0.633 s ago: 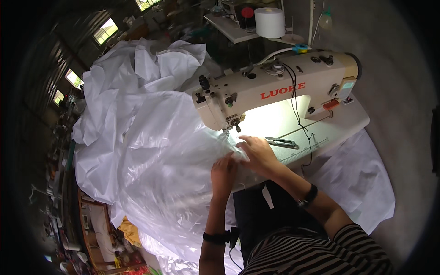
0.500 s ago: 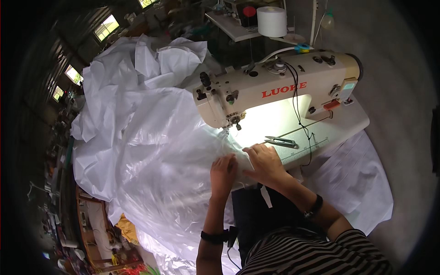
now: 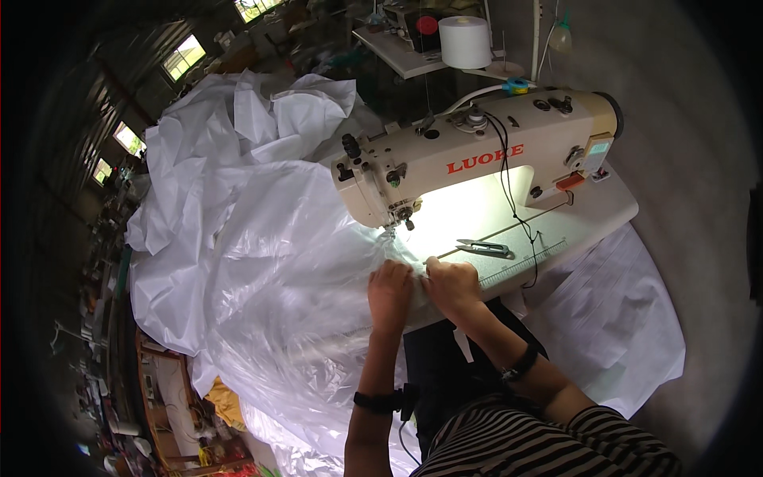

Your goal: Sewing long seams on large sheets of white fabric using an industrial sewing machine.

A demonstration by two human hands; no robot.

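Sheet (image 3: 278, 246), white and glossy, spreads in folds to the left of the sewing machine (image 3: 477, 147), its near part reaching the presser foot (image 3: 389, 231). The left hand (image 3: 391, 290) rests on it just short of the foot, fingers curled; whether it grips cannot be told. The right hand (image 3: 453, 286), just beside, is narrowed, apparently pinching the sheet's edge. Since the earlier views, the right hand has drawn back from the foot and its fingers have folded in, suggesting a change from smoothing the edge to gripping it. Snips (image 3: 485, 249) lie beyond it on the desk (image 3: 600, 208), near a hanging black cord (image 3: 506, 183). Farther out, a thread cone (image 3: 466, 44) stands behind the machine.
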